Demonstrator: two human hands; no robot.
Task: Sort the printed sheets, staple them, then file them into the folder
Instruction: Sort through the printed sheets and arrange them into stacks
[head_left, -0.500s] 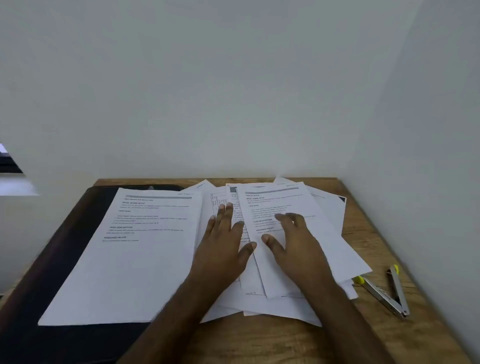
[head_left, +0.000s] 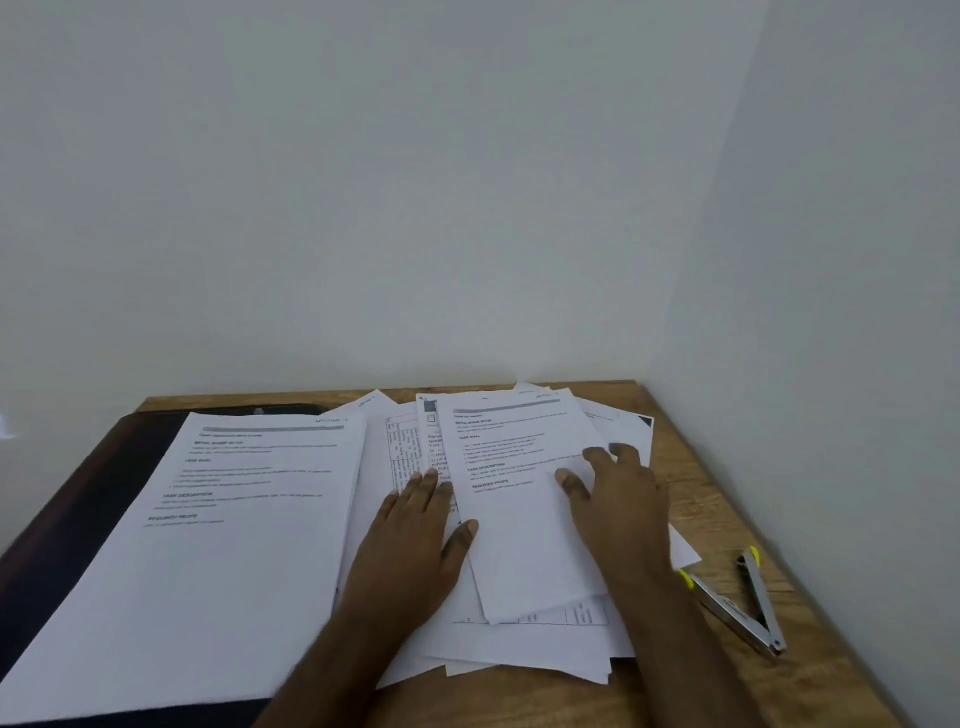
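Note:
A loose pile of printed sheets (head_left: 524, 639) is spread over the middle of the wooden table. Its top sheet (head_left: 519, 519) carries printed text. My left hand (head_left: 410, 545) lies flat on the pile at that sheet's left edge, fingers apart. My right hand (head_left: 618, 499) presses flat on the top sheet's right side. To the left, a neat printed sheet (head_left: 218, 545) rests on the black folder (head_left: 78, 509). An opened metal stapler (head_left: 748, 603) with yellow tips lies at the right.
The wooden table (head_left: 727, 478) sits in a corner, with white walls close behind and on the right. The folder reaches the table's left and near edges.
My right hand has slid to the right across the top sheet, and the two hands are now further apart. The camera has shifted slightly.

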